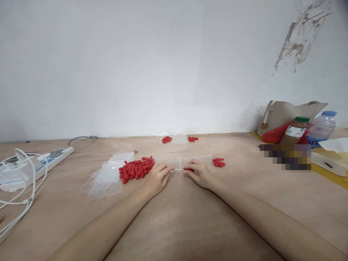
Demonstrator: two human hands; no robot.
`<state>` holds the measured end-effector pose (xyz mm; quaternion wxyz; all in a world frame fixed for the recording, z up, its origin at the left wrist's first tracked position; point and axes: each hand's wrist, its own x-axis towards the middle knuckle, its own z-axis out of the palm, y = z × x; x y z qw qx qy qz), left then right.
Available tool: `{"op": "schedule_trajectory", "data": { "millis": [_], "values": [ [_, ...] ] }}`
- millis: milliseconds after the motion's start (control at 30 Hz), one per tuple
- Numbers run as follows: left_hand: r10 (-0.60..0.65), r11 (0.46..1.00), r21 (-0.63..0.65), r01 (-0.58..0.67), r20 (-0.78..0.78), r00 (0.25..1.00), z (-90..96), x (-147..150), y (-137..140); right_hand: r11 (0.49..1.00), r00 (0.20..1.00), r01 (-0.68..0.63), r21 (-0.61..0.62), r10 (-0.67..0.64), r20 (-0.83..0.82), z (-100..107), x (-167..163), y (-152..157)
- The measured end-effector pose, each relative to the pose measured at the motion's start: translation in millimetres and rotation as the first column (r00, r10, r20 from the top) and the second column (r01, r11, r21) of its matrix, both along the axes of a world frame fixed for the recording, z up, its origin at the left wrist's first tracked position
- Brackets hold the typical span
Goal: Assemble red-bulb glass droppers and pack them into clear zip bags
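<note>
My left hand [158,178] is closed, fingertips pinching a thin clear tube [178,169] that points toward the right hand. My right hand [200,174] is closed on a red rubber bulb [188,169], mostly covered by the fingers, close to the tube's end. Whether tube and bulb are joined cannot be made out. Just beyond both hands lies a row of clear tubes [166,160] laid side by side. A heap of red bulbs [136,169] is left of my left hand. Several more red bulbs [219,162] lie at the row's right end.
Clear plastic bags [107,181] lie left of the heap. Against the wall is a packed bag [179,139] with red bulbs at both sides. A power strip [40,168] with white cables is at left. A green-capped bottle [295,132] and beige bag [284,110] stand at right.
</note>
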<state>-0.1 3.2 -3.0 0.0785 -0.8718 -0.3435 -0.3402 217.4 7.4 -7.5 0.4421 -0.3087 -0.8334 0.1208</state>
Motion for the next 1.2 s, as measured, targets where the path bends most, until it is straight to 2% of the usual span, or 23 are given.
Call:
{"op": "schedule_trajectory", "data": {
  "millis": [300, 500, 933, 1200],
  "values": [
    [0.077, 0.997, 0.013, -0.076, -0.041, 0.996, 5.4, -1, -3, 0.999, 0.999, -0.042, -0.013, 0.043, 0.033, 4, 1, -2],
    [0.02, 1.0, -0.019, -0.022, -0.052, 0.998, 8.0, 0, -6, 0.998, 0.998, -0.057, -0.035, 0.058, 0.038, 5, 2, -3],
    [0.002, 0.996, -0.085, -0.007, -0.063, 0.998, 7.8, 2, -11, 0.997, 0.998, -0.068, -0.029, 0.068, -0.002, 4, 1, -6],
    [-0.011, 0.98, -0.197, 0.002, -0.045, 0.999, 11.7, 3, -13, 0.996, 0.996, -0.073, -0.054, 0.069, -0.063, 3, 0, -6]
  ]
}}
